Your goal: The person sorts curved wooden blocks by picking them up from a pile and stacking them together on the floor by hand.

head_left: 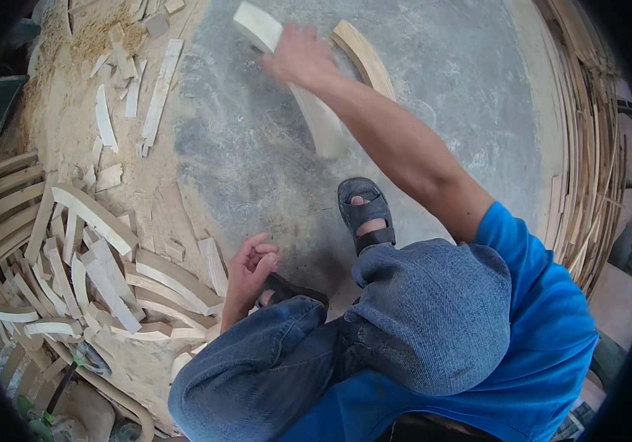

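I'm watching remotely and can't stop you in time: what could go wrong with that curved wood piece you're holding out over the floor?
1. The right hand grips the curved wood piece near one end at full reach, so it may twist or slip onto the sandalled foot.
2. The second curved piece lies close beside it and could be knocked.
3. The left hand rests by the loose offcut pile; splinters are possible.

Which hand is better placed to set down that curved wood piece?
Right. The right hand already grips the curved wood piece out over the concrete floor. The left hand rests empty by the knee, beside the offcut pile.
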